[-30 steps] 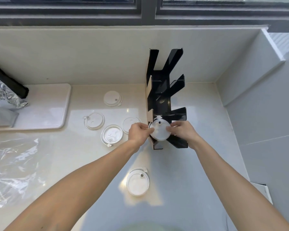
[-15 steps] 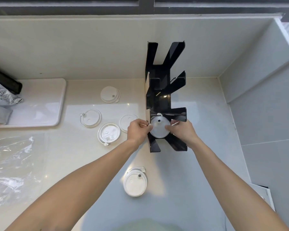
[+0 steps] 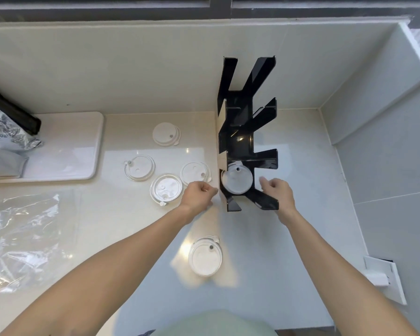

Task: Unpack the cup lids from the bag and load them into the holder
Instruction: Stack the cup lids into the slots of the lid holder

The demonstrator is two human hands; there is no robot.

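A black slotted lid holder point(image 3: 246, 132) stands on the counter against the back wall. One white cup lid point(image 3: 237, 179) sits in its nearest slot. My left hand point(image 3: 199, 194) hovers just left of the holder with fingers loosely curled and nothing in it. My right hand point(image 3: 278, 192) is just right of the slot, fingers apart, holding nothing. Several loose lids lie on the counter: one at the back point(image 3: 166, 134), a group of three point(image 3: 166, 187) left of the holder, and one nearer me point(image 3: 205, 259). The clear plastic bag point(image 3: 17, 241) lies flat at the left.
A white tray point(image 3: 66, 144) sits at the back left with a foil pouch point(image 3: 7, 132) on it. A wall corner closes in on the right. A white wall socket point(image 3: 386, 278) is at lower right.
Both hands have let go of the lid, which now rests in the holder's nearest slot. The hands have moved apart, left hand to the left and right hand to the right.
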